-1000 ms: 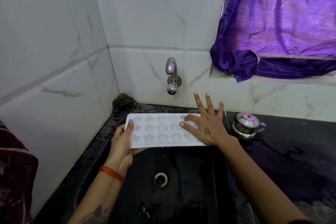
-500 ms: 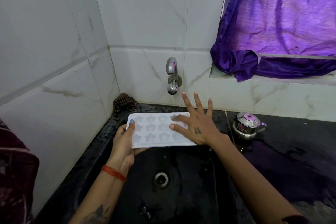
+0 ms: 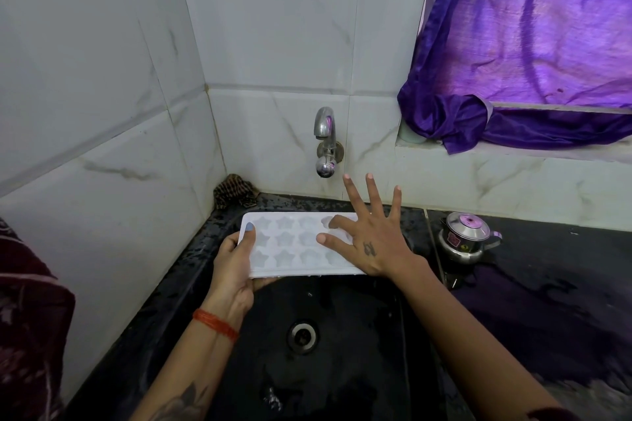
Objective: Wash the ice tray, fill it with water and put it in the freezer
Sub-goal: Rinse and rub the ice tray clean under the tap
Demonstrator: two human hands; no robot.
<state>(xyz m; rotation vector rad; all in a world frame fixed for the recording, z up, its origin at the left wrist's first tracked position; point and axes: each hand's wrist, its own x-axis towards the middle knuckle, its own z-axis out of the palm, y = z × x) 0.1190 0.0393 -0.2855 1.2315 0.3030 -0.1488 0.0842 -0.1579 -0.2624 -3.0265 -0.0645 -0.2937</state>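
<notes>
Head view. White ice tray (image 3: 301, 244) with star-shaped cells held level over the black sink (image 3: 342, 369), below and in front of the tap (image 3: 325, 140). Left hand (image 3: 236, 267) closed on the tray's left end, thumb on top, fingers underneath. Right hand (image 3: 372, 239) spread wide and flat over the right-hand cells, thumb and forefinger pressing in, gripping nothing. No water seen running from the tap. Small steel kettle (image 3: 465, 239) stands on the counter to the right.

Judgement: washing step, rubbing the cells. Next move likely calls for opening the tap to rinse.
</notes>
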